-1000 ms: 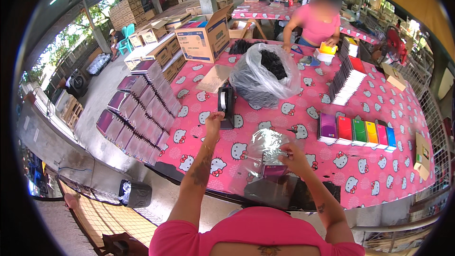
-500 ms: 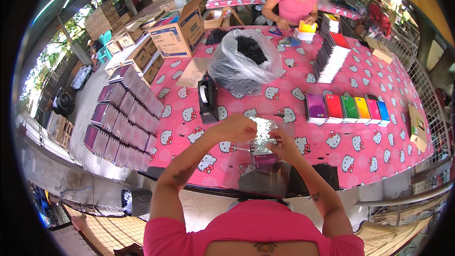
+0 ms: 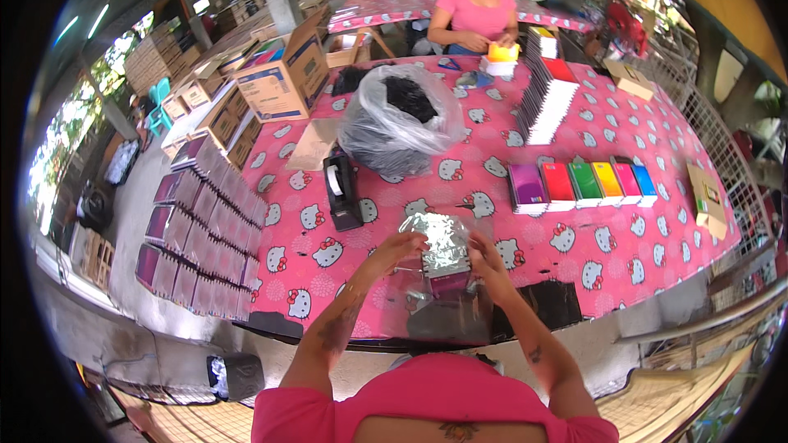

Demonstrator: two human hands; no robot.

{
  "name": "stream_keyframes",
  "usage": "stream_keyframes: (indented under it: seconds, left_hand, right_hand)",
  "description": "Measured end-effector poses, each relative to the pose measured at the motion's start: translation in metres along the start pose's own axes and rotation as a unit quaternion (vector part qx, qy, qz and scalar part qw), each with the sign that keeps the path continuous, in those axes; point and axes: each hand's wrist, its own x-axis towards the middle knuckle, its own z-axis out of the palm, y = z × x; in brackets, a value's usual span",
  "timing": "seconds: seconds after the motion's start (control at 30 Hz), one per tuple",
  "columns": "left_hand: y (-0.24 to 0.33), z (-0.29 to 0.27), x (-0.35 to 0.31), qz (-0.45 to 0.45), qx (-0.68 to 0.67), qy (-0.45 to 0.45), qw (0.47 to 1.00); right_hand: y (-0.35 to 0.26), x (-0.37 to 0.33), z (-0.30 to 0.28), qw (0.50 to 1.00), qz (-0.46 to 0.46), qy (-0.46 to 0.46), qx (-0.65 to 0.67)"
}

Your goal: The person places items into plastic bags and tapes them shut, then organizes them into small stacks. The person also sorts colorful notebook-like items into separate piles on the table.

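Observation:
Close to the table's front edge lies a purple notebook (image 3: 450, 282) inside a clear plastic wrapper (image 3: 444, 234) that glares brightly. My left hand (image 3: 402, 251) closes on the wrapper's left edge, fingers bent inward. On the opposite side my right hand (image 3: 487, 258) grips the wrapper beside the notebook, thumb and fingers together. Both hands are low over the tabletop. A black tape dispenser (image 3: 341, 190) with a pale roll stands just beyond my left hand. Glare hides the upper part of the notebook.
Stacked wrapped spiral notebooks (image 3: 195, 230) stand at the left. Beyond lie a bulky clear plastic bag (image 3: 400, 127) and a carton (image 3: 283, 78). At the right is a row of colourful notebooks (image 3: 586, 186), behind it a tall notebook stack (image 3: 546, 107). A co-worker (image 3: 476, 12) handles a yellow-topped pile opposite.
My left hand has moved from above the wrapper down to its left side and the wrapper lies more spread out. The right hand stays at the right side. The view has shifted slightly.

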Motion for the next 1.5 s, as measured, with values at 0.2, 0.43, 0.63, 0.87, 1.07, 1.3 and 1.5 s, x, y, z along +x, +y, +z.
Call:
stream_keyframes:
  seconds: [0.2, 0.43, 0.63, 0.87, 1.07, 1.3, 1.5]
  left_hand:
    - [0.001, 0.076, -0.085, 0.108, 0.16, 0.169, 0.966]
    - [0.032, -0.063, -0.203, 0.045, 0.405, 0.416, 0.813]
    - [-0.019, -0.096, -0.178, -0.004, 0.655, 0.542, 0.527]
    - [0.021, -0.149, -0.152, -0.021, 0.683, 0.532, 0.501]
    - [0.082, 0.135, 0.057, 0.255, 0.46, 0.336, 0.781]
    - [0.019, 0.403, 0.3, 0.303, 0.578, 0.044, 0.756]
    - [-0.001, 0.447, 0.395, 0.309, 0.67, 0.143, 0.66]
  right_hand:
    - [0.027, -0.031, 0.045, 0.997, 0.018, -0.076, 0.012]
    - [-0.003, -0.024, 0.085, 0.993, -0.004, -0.08, -0.084]
    - [0.014, -0.039, 0.033, 0.995, 0.098, 0.009, -0.018]
    - [-0.012, -0.03, -0.1, 0.977, -0.027, 0.112, -0.182]
    - [-0.06, -0.015, -0.31, 0.814, -0.082, 0.276, -0.504]
    - [-0.087, 0.037, -0.527, 0.624, 0.001, 0.324, -0.711]
    - [-0.117, 0.031, -0.587, 0.67, -0.002, 0.237, -0.703]
